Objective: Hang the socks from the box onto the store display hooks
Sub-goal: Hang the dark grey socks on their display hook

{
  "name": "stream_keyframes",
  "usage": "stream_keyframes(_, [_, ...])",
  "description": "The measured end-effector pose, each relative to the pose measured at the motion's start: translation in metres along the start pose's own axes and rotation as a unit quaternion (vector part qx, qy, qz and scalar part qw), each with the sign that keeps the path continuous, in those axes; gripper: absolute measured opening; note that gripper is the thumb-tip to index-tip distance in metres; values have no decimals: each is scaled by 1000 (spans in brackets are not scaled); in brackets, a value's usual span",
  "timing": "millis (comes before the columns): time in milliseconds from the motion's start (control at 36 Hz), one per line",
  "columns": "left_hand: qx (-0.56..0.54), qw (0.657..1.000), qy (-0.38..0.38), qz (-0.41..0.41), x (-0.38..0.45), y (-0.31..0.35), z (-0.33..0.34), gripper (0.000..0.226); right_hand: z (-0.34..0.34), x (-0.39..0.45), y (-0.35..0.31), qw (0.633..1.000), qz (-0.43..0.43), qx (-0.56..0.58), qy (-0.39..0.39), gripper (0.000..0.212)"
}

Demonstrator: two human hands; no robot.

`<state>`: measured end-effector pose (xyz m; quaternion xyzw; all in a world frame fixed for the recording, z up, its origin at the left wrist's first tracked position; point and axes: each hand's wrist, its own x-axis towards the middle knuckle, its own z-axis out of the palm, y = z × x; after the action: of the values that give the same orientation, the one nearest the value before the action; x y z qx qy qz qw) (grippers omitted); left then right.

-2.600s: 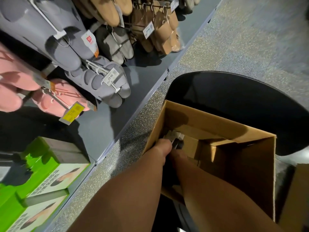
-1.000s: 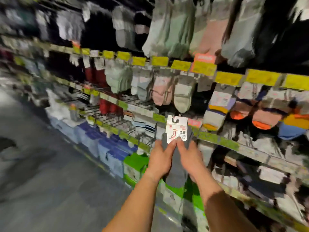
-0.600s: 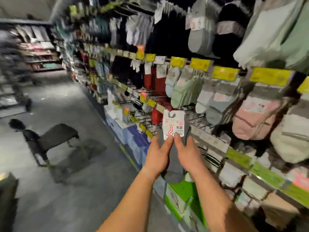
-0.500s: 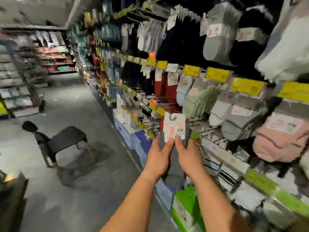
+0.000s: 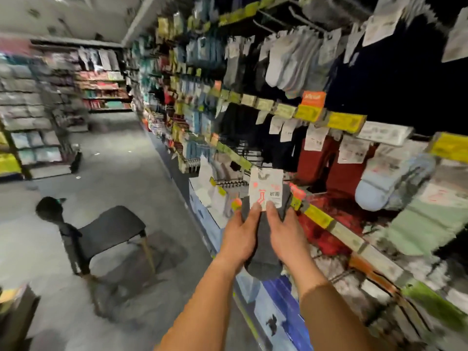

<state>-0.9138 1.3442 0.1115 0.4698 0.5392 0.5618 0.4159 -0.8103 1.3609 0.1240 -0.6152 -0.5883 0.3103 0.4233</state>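
Note:
A pair of dark grey socks (image 5: 263,259) with a white card label (image 5: 266,188) is held upright in front of the display wall. My left hand (image 5: 240,236) grips its left side and my right hand (image 5: 285,236) grips its right side, thumbs pressing the bottom of the card. The card's hanger cut-out is at its top. Bare black display hooks (image 5: 231,183) stick out of the rack just left of the card. The box is out of view.
The display wall on the right is packed with hanging socks (image 5: 291,67) and yellow price tags (image 5: 345,121). A black chair (image 5: 106,231) stands in the aisle on the left. Blue boxes (image 5: 276,307) line the bottom shelf. More shelving (image 5: 33,122) stands across the aisle.
Both hands came out of the cardboard box holding the grey socks and lifted them to the rack. My view has swung left along the aisle; the grip is unchanged.

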Motion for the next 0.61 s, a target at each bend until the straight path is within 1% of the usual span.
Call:
stream_keyframes(28, [3, 1000, 2, 4, 18, -1, -15, 65, 17, 10, -9, 1000, 3, 3, 6, 55])
stream_keyframes(83, [1, 1000, -9, 12, 54, -3, -43, 46, 49, 31, -26, 1000, 12, 8, 15, 54])
stream_keyframes(139, [1, 999, -22, 27, 89, -3, -69, 42, 79, 53, -41, 999, 21, 11, 22, 54])
stream_keyframes(222, [-7, 999, -44, 25, 138, -9, -100, 29, 119, 88, -58, 999, 43, 7, 32, 57])
stream_keyframes(278, [8, 999, -48, 18, 167, -16, -114, 27, 143, 109, -63, 998, 51, 8, 35, 57])
stream_keyframes(333, [18, 998, -49, 21, 196, -22, -127, 26, 166, 130, -67, 998, 47, 30, 36, 53])
stream_keyframes(389, [22, 998, -56, 25, 228, -28, -138, 19, 187, 153, -69, 998, 39, 37, 39, 50])
stream_keyframes(444, [24, 997, -68, 33, 262, -37, -147, 12, 207, 181, -69, 998, 41, 24, 41, 49])
stream_keyframes(500, [18, 996, -76, 37, 295, -43, -154, 11, 227, 212, -68, 998, 44, 10, 41, 48])
stream_keyframes(528, [14, 996, -78, 36, 313, -47, -156, 12, 238, 229, -67, 998, 46, 9, 43, 50])
stream_keyframes(583, [6, 996, -80, 27, 350, -55, -162, 15, 261, 263, -66, 998, 32, 15, 53, 65])
stream_keyframes(611, [5, 996, -80, 24, 368, -58, -166, 19, 271, 280, -66, 998, 27, 22, 56, 67])
